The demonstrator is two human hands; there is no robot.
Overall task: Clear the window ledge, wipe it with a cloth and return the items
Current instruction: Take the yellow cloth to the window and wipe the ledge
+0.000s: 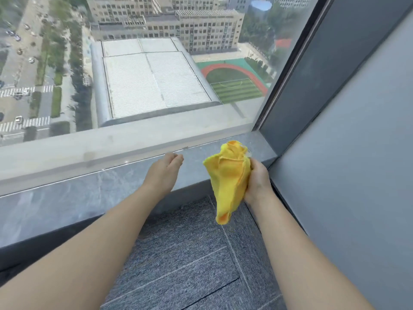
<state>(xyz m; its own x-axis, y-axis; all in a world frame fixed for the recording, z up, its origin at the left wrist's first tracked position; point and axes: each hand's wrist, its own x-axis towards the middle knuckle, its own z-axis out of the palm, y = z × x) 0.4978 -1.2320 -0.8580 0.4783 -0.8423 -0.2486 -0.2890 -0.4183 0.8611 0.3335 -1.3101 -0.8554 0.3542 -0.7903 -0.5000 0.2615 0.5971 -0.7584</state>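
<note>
Far left of your hands, the ledge [67,198] runs bare along the window glass [134,74]; no items show on it in this view, so clearing looks done, though you can't see where those items went.

Your left hand [164,173] hovers over the ledge just short of the glass, palm turned inward, fingers loosely curled, holding nothing. Whether the fingertips touch the stone or the glass, can't tell.

Just right of it, the cloth [230,177] is bunched in your right hand [258,179], which is closed around it. The top of the cloth sits above the ledge near the corner; its loose tail hangs below the ledge edge over the carpet [178,253]. It doesn't look pressed flat to the stone, so wiping seems to be either about to start or paused.

Right of your right hand is the wall [346,153] and the dark window frame [301,86], close by.

Risks from here:
- A bunched cloth gives a small contact patch, so you may leave unwiped streaks, especially in the corner by the frame.
- The dangling tail could drag across the carpet and bring lint back to the ledge.
- A wide sweep could push dust off the front edge onto the carpet.
- The left hand may smudge the glass if it leans in.
</note>
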